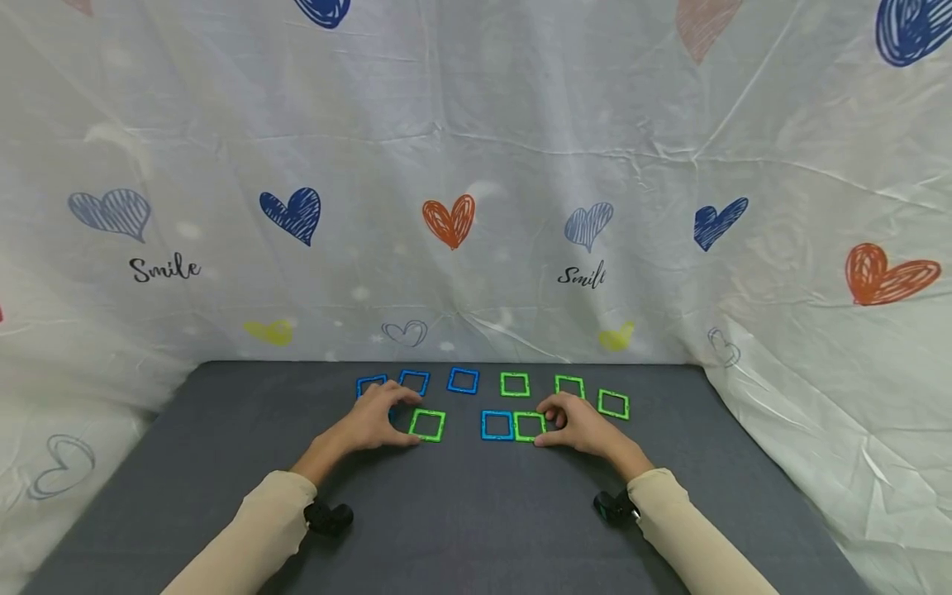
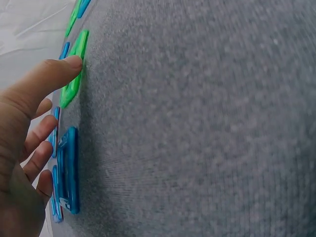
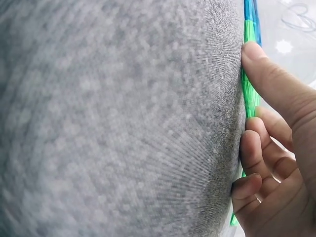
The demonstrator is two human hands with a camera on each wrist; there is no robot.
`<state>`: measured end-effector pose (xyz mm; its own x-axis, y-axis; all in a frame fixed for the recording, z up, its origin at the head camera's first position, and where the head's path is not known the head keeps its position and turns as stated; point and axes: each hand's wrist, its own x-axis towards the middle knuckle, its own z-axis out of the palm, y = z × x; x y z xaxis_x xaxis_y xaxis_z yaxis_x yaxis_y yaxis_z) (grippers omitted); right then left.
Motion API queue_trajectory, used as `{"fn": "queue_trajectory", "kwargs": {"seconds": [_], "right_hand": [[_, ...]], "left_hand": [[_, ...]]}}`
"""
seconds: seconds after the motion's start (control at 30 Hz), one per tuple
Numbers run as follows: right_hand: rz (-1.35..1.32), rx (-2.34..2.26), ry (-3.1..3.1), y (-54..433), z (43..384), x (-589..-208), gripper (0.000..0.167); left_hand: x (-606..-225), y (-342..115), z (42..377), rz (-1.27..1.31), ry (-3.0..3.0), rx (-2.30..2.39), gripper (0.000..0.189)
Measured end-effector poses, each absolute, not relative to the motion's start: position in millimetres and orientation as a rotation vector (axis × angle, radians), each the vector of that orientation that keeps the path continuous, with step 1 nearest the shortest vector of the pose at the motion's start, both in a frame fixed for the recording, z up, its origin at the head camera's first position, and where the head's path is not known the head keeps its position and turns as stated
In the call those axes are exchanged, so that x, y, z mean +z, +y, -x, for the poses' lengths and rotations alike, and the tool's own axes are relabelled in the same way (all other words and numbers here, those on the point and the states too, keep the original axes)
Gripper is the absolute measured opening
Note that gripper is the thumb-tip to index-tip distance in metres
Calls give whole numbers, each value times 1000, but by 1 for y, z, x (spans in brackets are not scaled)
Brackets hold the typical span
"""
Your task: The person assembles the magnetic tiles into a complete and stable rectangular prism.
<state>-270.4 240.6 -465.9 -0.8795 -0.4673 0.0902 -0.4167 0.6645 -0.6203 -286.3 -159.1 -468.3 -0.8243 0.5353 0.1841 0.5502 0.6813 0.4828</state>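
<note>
My left hand (image 1: 378,417) grips a green square frame tile (image 1: 442,426) at its left side, thumb at the near corner and index finger toward the far edge. In the left wrist view the thumb overlaps this green tile (image 2: 73,94), and a blue square tile (image 2: 69,170) lies below the fingers. My right hand (image 1: 583,426) holds another green square tile (image 1: 530,414) by its right side, thumb on the near edge, index finger at the far corner. That tile lies edge to edge with a blue square tile (image 1: 497,438) on its left.
Behind the hands, more tiles lie in an arc: blue ones (image 1: 463,390) to the left and green ones (image 1: 515,394) to the right. A dark grey cloth (image 1: 461,512) covers the table. A white heart-print curtain (image 1: 506,165) hangs along its back edge.
</note>
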Motion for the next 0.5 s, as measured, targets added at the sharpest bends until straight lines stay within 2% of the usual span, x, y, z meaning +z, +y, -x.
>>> {"fn": "queue_trajectory", "kwargs": {"seconds": [0.5], "right_hand": [[731,-1018,2798,241,270,-467,50]], "left_hand": [[-468,-158,287,914,-2892,-790,62]]}}
